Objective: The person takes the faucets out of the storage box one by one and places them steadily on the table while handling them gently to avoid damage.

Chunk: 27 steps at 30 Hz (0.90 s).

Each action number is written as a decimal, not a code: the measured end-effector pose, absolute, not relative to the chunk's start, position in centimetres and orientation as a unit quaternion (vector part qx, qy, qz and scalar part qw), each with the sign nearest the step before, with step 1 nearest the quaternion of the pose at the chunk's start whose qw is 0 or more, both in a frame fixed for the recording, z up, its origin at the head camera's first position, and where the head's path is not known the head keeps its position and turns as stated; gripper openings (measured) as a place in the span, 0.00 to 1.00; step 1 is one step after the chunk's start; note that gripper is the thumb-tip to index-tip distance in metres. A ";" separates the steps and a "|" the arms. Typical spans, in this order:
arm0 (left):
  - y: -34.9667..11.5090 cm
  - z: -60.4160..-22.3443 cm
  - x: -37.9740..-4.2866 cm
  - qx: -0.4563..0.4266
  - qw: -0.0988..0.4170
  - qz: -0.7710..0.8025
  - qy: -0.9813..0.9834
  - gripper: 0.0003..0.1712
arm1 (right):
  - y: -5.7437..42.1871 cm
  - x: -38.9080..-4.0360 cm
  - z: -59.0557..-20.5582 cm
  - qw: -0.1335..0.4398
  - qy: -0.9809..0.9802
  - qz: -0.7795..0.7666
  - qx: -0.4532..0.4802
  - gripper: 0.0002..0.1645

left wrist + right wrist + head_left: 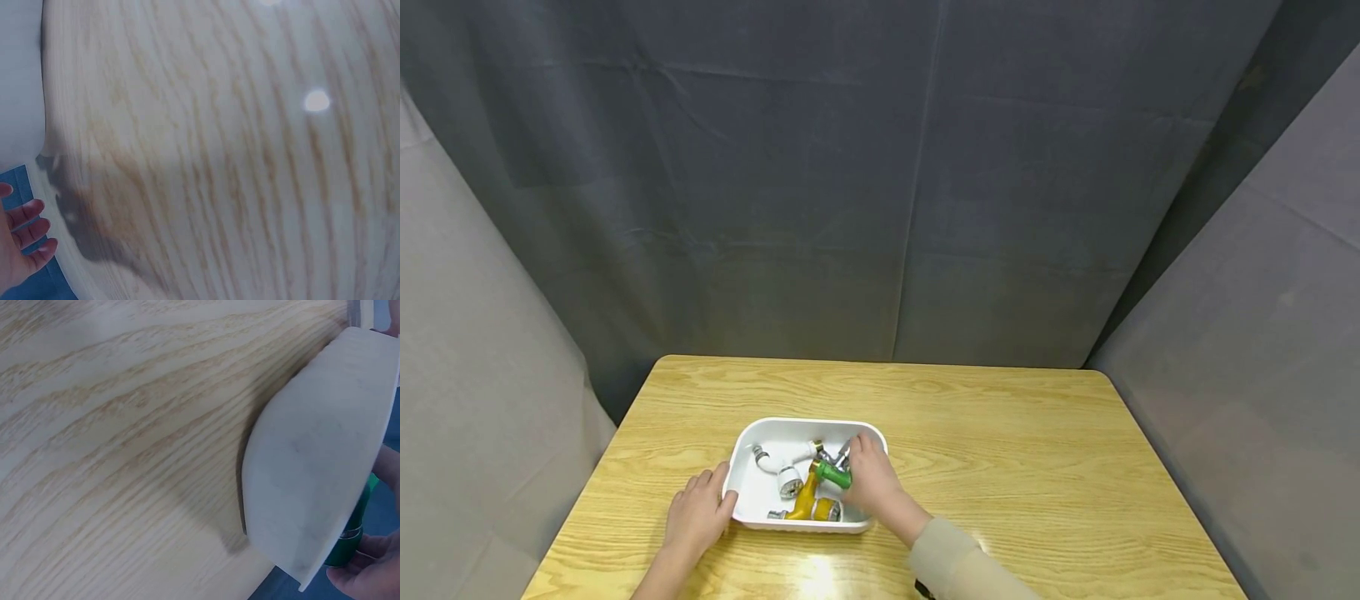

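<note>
A white tray (pixel 775 430) holds several coloured pieces with metal ends. My right hand (pixel 874 482) reaches over the tray's right end and grips a green piece (pixel 833 475). From the right wrist, fingers and thumb close round this green body (pixel 345 547), partly hidden behind the tray wall (pixel 306 450). A yellow branched piece (pixel 805 500) lies at the front of the tray, overlapping the green one in the head view. Left of it is a white curved piece (pixel 789 481). My left hand (pixel 695 512) touches the tray's left rim, its fingers (pixel 30 234) extended and slightly bent.
The tray stands near the front of a wood-grain table (pixel 1000 450). A dark grey curtain (pixel 820 208) hangs behind, with pale cloth panels (pixel 1247 308) on both sides.
</note>
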<state>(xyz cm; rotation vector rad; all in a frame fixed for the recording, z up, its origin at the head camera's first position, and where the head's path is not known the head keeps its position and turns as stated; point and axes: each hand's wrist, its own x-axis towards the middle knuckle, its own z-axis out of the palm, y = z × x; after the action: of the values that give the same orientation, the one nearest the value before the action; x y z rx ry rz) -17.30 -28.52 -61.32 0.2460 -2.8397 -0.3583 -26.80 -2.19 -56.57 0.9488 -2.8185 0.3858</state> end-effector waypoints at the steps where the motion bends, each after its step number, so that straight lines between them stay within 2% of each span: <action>1: -28.5 -61.3 -17.3 0.085 0.134 -0.124 -0.980 0.27 | -2.1 -26.8 -56.4 0.074 -0.936 0.133 0.317 0.45; 6: -28.5 -61.3 -17.3 0.084 0.136 -0.123 -0.979 0.27 | -1.8 -26.9 -55.6 0.079 -0.932 0.154 0.318 0.44; 14: -28.6 -61.5 -17.3 0.084 0.139 -0.121 -0.979 0.27 | -0.9 -27.4 -54.1 0.068 -0.928 0.215 0.297 0.50; 21: -28.5 -61.4 -17.2 0.087 0.138 -0.119 -0.979 0.26 | 0.5 -28.4 -53.7 0.087 -0.924 0.255 0.270 0.45; 27: -28.5 -61.4 -17.3 0.090 0.135 -0.123 -0.979 0.26 | 2.0 -29.3 -53.7 0.095 -0.921 0.294 0.238 0.44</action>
<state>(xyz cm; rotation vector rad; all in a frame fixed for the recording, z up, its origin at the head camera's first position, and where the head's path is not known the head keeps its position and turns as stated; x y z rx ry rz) -17.32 -28.46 -61.41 0.2596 -2.8368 -0.3575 -29.26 2.02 -53.71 0.7066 -2.7302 0.8731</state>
